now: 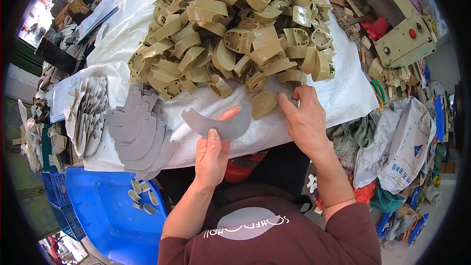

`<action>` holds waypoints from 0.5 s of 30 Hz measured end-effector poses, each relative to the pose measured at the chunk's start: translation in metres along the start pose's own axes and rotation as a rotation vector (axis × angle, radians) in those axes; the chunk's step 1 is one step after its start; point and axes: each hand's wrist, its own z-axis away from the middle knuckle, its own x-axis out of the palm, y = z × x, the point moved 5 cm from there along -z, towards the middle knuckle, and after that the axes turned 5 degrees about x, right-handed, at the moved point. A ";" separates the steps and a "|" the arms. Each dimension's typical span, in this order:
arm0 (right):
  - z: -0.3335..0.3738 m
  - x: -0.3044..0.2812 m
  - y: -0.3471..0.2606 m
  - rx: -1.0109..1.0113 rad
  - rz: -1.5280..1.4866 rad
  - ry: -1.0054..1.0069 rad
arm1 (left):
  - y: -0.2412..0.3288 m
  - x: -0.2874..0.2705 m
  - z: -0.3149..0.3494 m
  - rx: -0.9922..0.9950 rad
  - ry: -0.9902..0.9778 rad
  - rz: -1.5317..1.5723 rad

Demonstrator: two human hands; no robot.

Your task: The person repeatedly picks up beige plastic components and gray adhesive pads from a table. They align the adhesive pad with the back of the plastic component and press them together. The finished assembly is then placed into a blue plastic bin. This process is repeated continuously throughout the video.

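Observation:
My left hand [212,159] pinches a thin grey crescent-shaped sheet [216,125] by its lower middle edge, thumb on top and a finger behind it. To its right, my right hand [306,118] has its fingers curled, with a fingertip at the right edge of a glossy tan moulded heel piece [263,104]. Its grip is partly hidden. This piece is at the near side of a big heap of similar tan moulded pieces [230,34]. A fanned stack of grey crescent sheets [135,130] lies left of my left hand.
White sheeting [343,93] covers the table. Pale cut pieces [88,115] stand stacked at the left. Below them, a blue basin [105,216] holds several small pieces. A control box with a red button [405,39] stands at the right, above white plastic bags [397,152].

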 end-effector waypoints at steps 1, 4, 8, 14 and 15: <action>-0.003 -0.002 -0.003 -0.015 0.052 -0.038 | 0.000 0.003 0.000 -0.005 -0.033 0.016; -0.012 -0.004 -0.017 -0.150 0.197 -0.095 | 0.005 0.022 -0.006 0.016 -0.106 -0.031; -0.009 -0.010 -0.019 -0.177 0.223 -0.218 | 0.006 0.009 -0.005 0.034 -0.003 -0.039; 0.000 -0.005 0.003 -0.042 -0.035 -0.137 | 0.002 0.003 0.003 -0.057 0.057 0.237; 0.004 -0.001 0.014 0.007 -0.153 -0.048 | 0.000 0.002 0.005 -0.045 0.107 0.209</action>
